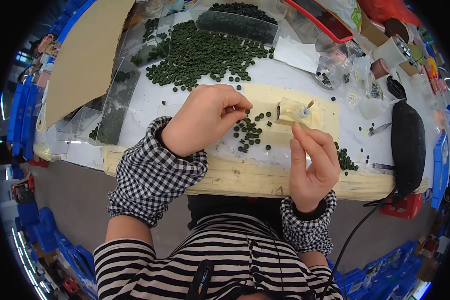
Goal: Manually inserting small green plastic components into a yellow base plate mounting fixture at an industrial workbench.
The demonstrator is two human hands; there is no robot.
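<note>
My left hand (207, 120) reaches in over the table, its thumb and forefinger pinched around a small dark green round piece (247, 112). Just beyond those fingertips lies a loose group of the same green pieces (249, 132). To the right stands a small yellowish block (292, 111) with a short peg (309, 106) sticking up from a whitish base. My right hand (315, 165) is curled at the block's near edge, forefinger tip close to it and thumb drawn in beside. Whether anything tiny sits between those right fingers is hidden.
A big heap of green pieces (200, 55) spreads across the back, near clear trays (237, 27). Cardboard (85, 62) leans at the left. A white paper (296, 54), plastic bags (342, 65) and a black pouch (407, 147) with a cable lie right. The wooden table edge (235, 175) runs nearest me.
</note>
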